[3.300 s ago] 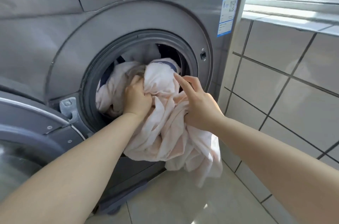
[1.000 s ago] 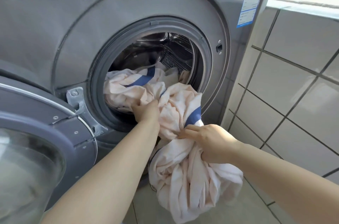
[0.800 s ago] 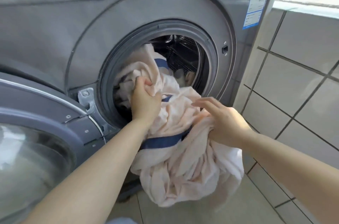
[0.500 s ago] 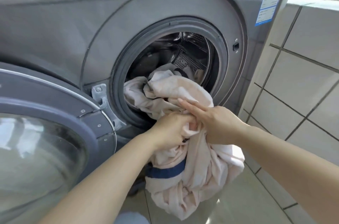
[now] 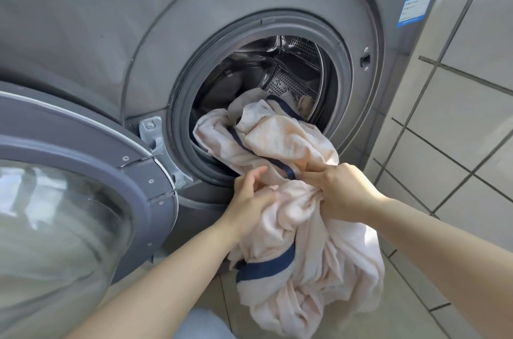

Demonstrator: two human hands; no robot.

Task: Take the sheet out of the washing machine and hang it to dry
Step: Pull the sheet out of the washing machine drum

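Both hands gripped a crumpled sheet half out of the washing machine.

The pale pink sheet [image 5: 294,150], soft and creased with dark blue bands, spilled from the perforated steel drum [image 5: 288,83] over the grey rubber door seal [image 5: 183,105] and hung in a bunch toward the tiled floor [image 5: 410,319]. The left hand [image 5: 249,200] clutched folds at the near left with curled fingers; the right hand [image 5: 341,191] closed tightly around a gathered twist just beside it. The grey washing machine [image 5: 111,33] stood with its round glass door [image 5: 63,227] swung open at the near left, and square wall tiles [image 5: 458,130] lay to the right.
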